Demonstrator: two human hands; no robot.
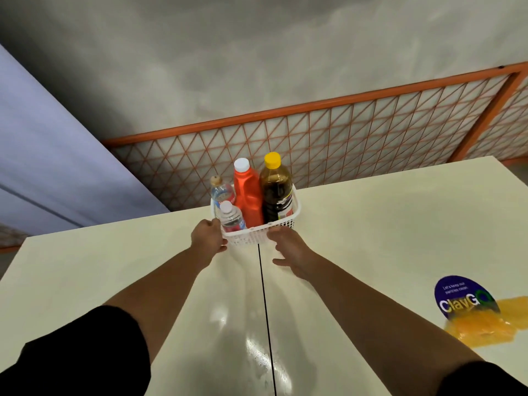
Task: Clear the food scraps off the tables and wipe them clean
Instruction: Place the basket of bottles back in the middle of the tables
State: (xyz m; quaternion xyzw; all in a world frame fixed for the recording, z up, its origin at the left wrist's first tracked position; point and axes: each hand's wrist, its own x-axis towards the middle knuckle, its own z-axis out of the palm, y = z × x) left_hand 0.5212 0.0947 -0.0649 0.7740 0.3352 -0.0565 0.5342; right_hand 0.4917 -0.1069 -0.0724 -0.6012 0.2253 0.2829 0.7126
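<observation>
Two cream tables (371,238) stand pushed together, a dark seam between them. At their far edge sits a white perforated basket (251,238) holding a red bottle (247,192), a dark bottle with a yellow cap (275,192) and two small clear water bottles (231,217). My left hand (207,237) grips the basket's left near corner. My right hand (288,250) touches the basket's near right rim with its fingers, thumb spread over the table. A yellow cloth (483,324) lies at the right, partly over a round purple sticker (460,295).
An orange-framed lattice fence (343,138) runs behind the tables' far edge, with grey floor beyond it. A pale purple wall (43,155) stands at the left. The tabletop near me is glossy with a wet-looking sheen (251,338).
</observation>
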